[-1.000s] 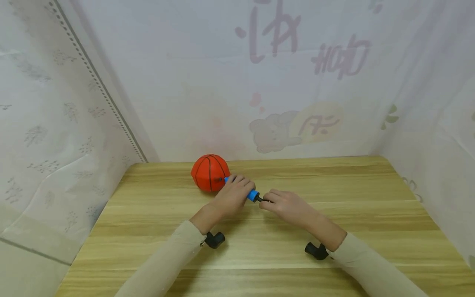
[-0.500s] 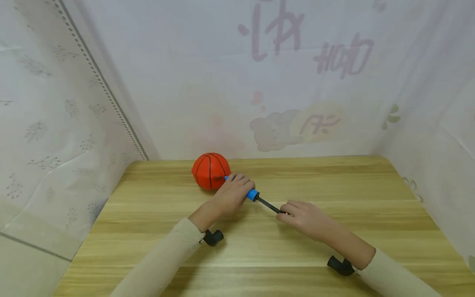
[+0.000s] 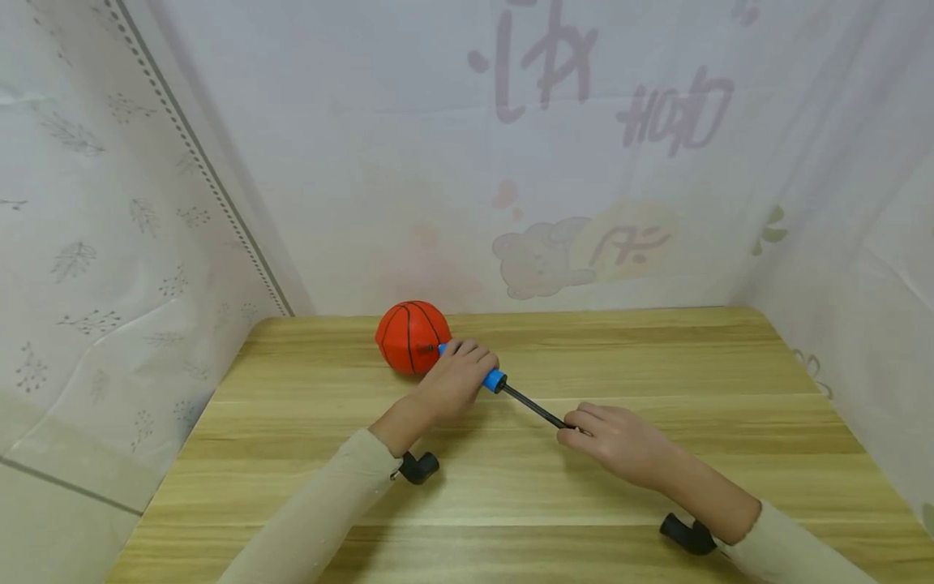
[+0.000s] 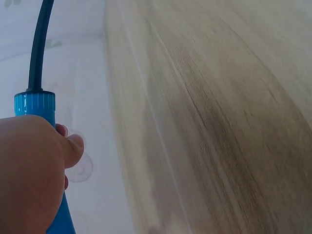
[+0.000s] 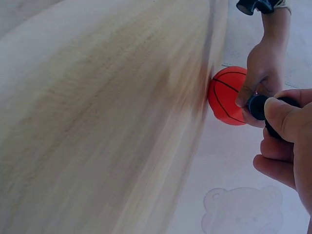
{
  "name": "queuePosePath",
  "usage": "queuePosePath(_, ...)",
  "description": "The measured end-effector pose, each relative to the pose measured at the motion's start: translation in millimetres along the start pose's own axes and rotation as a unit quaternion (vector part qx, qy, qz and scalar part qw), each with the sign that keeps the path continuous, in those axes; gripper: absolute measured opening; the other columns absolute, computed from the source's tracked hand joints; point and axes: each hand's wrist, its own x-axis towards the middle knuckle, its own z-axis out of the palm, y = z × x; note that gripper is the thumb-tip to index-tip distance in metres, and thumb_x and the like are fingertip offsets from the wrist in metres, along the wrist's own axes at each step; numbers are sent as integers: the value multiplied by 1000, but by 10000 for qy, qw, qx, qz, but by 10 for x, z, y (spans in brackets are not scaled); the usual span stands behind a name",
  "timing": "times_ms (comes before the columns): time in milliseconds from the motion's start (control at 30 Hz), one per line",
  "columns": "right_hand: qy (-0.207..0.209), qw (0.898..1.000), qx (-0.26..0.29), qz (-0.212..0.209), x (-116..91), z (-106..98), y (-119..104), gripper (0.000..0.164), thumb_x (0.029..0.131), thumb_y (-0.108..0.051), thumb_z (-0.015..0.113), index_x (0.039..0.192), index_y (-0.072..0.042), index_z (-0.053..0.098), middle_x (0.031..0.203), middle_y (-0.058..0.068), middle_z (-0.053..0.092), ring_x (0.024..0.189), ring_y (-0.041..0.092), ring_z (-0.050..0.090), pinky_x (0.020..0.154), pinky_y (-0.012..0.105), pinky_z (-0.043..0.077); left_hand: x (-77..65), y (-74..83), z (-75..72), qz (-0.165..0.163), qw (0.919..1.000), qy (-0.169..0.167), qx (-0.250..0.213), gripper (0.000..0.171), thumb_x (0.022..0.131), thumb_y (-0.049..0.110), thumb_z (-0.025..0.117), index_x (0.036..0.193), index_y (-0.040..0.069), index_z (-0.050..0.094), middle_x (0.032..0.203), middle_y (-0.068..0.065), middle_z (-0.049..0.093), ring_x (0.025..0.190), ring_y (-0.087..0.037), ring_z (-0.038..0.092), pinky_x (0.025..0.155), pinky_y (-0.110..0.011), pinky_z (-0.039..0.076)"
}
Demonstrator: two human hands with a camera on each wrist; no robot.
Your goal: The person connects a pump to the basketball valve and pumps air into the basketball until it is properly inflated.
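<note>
My left hand wraps round the blue barrel of a hand air pump, its far end against an orange-red toy basketball. Whether a needle sits in the ball is hidden by the fingers. In the left wrist view the thumb and fingers circle the blue barrel, and a black rod sticks out of it. My right hand grips the black handle at the rod's outer end, plain in the right wrist view as a dark handle under the thumb. A long stretch of rod shows between the hands.
A light wood-grain table carries everything. Pale printed cloth hangs behind it and at both sides. A black wrist-worn camera mount juts below the left forearm, another mount below the right.
My right hand has drawn the pump handle away, down and to the right, baring much more of the black rod. The left hand and the ball have stayed nearly still.
</note>
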Motion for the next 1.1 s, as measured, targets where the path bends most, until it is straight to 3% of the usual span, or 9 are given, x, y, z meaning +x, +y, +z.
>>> queuePosePath(267,-288,9994,-38,177,186,55,64,45,113,-16,24,102,-9,67,95,1,63,80,13,58,66,20,51,13,24,-7,-34,9999,3,111,24,92,2,70,108,14,58,108,0,62,109,-23,51,104,-44,39)
queuePosePath(333,-377,9991,-14,208,237,83,88,29,110,-11,39,102,-9,67,96,1,64,81,13,59,68,20,52,13,31,-10,-55,9999,-16,108,23,92,3,71,108,14,58,108,0,61,109,-23,50,104,-44,39)
queuePosePath(400,-405,9989,-8,222,284,122,115,11,102,-4,58,102,-8,68,96,2,64,81,13,59,68,20,52,11,38,-13,-56,9999,-5,105,23,92,3,71,107,14,58,107,0,61,108,-23,50,104,-45,39)
queuePosePath(467,-415,9989,-21,227,327,166,143,19,87,1,74,102,-9,68,96,2,64,81,13,59,67,19,51,10,45,-17,-66,9999,1,121,22,93,4,70,108,14,58,107,0,61,108,-23,50,103,-45,39)
queuePosePath(533,-454,9987,-67,238,363,212,166,28,79,3,80,101,-9,68,96,1,64,81,13,59,66,18,50,10,51,-14,-56,9999,27,142,21,93,3,69,107,13,58,106,0,60,107,-23,50,103,-46,40)
queuePosePath(833,-561,9980,-123,274,515,344,223,21,85,-1,78,102,-9,68,96,1,64,84,12,59,70,20,50,14,71,30,37,9998,0,185,22,93,2,68,110,13,58,108,-2,60,108,-25,50,102,-46,39)
queuePosePath(1100,-465,9984,-216,253,527,408,245,19,86,0,76,100,-9,68,95,1,64,83,13,60,70,20,51,12,51,13,57,9999,-12,153,20,94,4,67,108,14,57,107,0,59,110,-23,51,103,-44,39)
